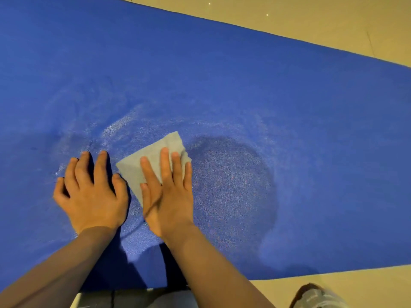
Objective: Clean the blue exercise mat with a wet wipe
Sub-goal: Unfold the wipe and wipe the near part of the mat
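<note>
Blue exercise mat [244,81] laid flat on tan floor [333,23], damp streaks across its middle. Left hand [91,192]: fingers spread, resting on mat, grasping nothing. Right hand [168,192]: flat fingers pressing folded grey wet wipe [138,167] onto mat, just beside left hand.

2 bare forearms [73,258], no sleeves

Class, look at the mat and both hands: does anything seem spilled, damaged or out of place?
Nothing stands out. The pale sheen on the blue mat around the wipe looks like wiping moisture, not a spill.
</note>
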### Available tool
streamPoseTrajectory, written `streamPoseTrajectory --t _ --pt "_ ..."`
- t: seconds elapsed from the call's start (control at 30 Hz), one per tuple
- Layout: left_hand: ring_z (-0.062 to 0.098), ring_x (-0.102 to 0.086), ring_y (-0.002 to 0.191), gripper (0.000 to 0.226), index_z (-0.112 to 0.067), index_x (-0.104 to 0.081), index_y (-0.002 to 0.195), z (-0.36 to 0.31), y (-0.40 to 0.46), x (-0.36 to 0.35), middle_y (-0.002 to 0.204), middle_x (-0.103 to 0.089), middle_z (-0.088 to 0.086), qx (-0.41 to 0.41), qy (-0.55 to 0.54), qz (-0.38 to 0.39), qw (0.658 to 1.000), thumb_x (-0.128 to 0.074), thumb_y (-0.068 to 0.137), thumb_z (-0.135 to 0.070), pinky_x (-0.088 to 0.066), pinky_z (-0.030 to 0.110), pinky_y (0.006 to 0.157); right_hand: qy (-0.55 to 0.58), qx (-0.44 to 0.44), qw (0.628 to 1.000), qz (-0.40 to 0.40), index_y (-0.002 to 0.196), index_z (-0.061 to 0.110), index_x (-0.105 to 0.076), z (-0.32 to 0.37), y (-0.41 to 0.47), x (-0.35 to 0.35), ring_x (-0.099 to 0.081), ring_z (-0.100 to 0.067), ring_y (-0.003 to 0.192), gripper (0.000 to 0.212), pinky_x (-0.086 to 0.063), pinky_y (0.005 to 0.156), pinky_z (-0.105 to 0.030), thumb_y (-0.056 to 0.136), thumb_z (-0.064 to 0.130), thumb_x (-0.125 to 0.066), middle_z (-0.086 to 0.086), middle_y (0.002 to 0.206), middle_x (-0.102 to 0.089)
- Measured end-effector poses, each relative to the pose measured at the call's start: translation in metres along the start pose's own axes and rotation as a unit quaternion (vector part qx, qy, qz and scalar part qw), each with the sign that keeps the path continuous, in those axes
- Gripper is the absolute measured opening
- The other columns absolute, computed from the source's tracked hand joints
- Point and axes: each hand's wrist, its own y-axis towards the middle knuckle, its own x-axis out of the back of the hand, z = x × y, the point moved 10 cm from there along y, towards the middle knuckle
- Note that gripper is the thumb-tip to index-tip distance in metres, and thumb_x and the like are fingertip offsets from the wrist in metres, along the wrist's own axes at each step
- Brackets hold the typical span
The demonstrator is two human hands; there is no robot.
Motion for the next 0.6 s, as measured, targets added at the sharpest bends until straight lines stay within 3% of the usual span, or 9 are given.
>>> streamPoseTrajectory --t 0.13,0.23,0.3,0.37,0.47,0.6 --pt "0.032 -0.025 0.145 0.054 -0.014 -0.050 0.141 0.001 0.000 0.000 0.150 -0.039 0.015 -0.001 -0.006 0.000 1.000 -0.036 0.093 -0.035 -0.016 0.052 0.111 -0.045 0.003 0.999 0.017 0.150 0.029 -0.038 -0.046 -0.038 0.008 -0.026 -0.032 0.147 0.056 -0.010 0.115 -0.058 0.098 0.048 -0.030 -0.009 0.158 -0.030" --pt "0.032 -0.025 0.144 0.053 -0.014 -0.050 0.140 0.000 0.000 -0.001 0.150 -0.039 0.015 -0.004 -0.009 0.005 1.000 -0.037 0.093 -0.035 -0.017 0.054 0.111 -0.086 -0.159 0.983 0.029 0.151 0.029 -0.031 -0.148 -0.072 0.029 -0.032 -0.038 0.143 0.061 -0.008 0.115 -0.057 0.095 0.053 -0.025 -0.012 0.157 -0.033" --pt "0.032 -0.024 0.144 0.053 -0.015 -0.049 0.140 0.000 0.000 -0.001 0.150 -0.038 0.014 -0.003 -0.006 0.010 1.000 -0.037 0.093 -0.035 -0.017 0.054 0.111 -0.086 -0.282 0.953 0.070 0.152 0.031 -0.021 -0.225 -0.108 0.040 -0.025 -0.037 0.146 0.067 -0.005 0.115 -0.059 0.091 0.058 -0.013 -0.013 0.160 -0.024" --pt "0.032 -0.023 0.145 0.054 -0.015 -0.048 0.141 -0.001 0.000 -0.002 0.151 -0.037 0.014 -0.002 0.001 0.019 1.000 -0.035 0.093 -0.036 -0.016 0.054 0.111 -0.081 -0.343 0.932 0.083 0.153 0.032 -0.017 -0.275 -0.141 0.054 -0.018 -0.036 0.148 0.070 -0.002 0.114 -0.064 0.090 0.061 -0.005 -0.012 0.162 -0.018" --pt "0.032 -0.022 0.146 0.057 -0.016 -0.047 0.142 -0.001 0.002 0.000 0.152 -0.036 0.014 0.005 0.001 0.029 1.000 -0.032 0.091 -0.037 -0.015 0.054 0.113 -0.103 -0.322 0.938 0.079 0.154 0.021 -0.028 -0.287 -0.151 0.061 -0.017 -0.036 0.148 0.066 -0.003 0.113 -0.067 0.098 0.052 -0.013 -0.014 0.161 -0.021" --pt "0.032 -0.024 0.146 0.058 -0.015 -0.048 0.144 -0.004 0.001 0.000 0.153 -0.037 0.014 0.009 0.005 0.033 0.999 -0.032 0.092 -0.037 -0.011 0.052 0.117 -0.049 -0.169 0.984 0.024 0.151 0.012 -0.035 -0.236 -0.106 0.051 -0.023 -0.032 0.147 0.057 -0.007 0.117 -0.056 0.101 0.037 -0.022 -0.010 0.160 -0.026"
